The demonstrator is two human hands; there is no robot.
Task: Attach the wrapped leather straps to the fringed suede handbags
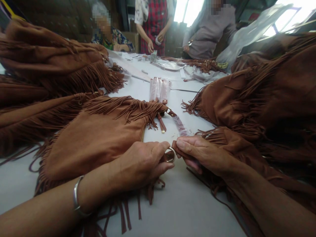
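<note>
Across a long white worktop point(177, 210), heaps of tan suede fringed bags point(266, 92) pile up on both sides. Three co-workers are at the far end: a seated person in a floral top point(113, 39), a person in a red plaid apron point(153, 23) and a person in a grey top point(209, 36). Clear plastic sheeting point(249, 34) hangs at the far right. Nearer, bundled straps in clear sleeves point(159, 90) lie just above one fringed bag point(93, 148), which lies flat just behind the left hand point(140, 163). That hand's grip is nearly closed, its fingers curled round a silver metal ring point(170, 154) looped on a brown strap point(178, 146). The right hand point(204, 154) has a firm pinching grip on the strap just beside the ring, and the two hands almost touch. A plastic-wrapped strap point(179, 125) runs from the bag's corner toward them. A silver bangle point(77, 194) circles the left wrist.
</note>
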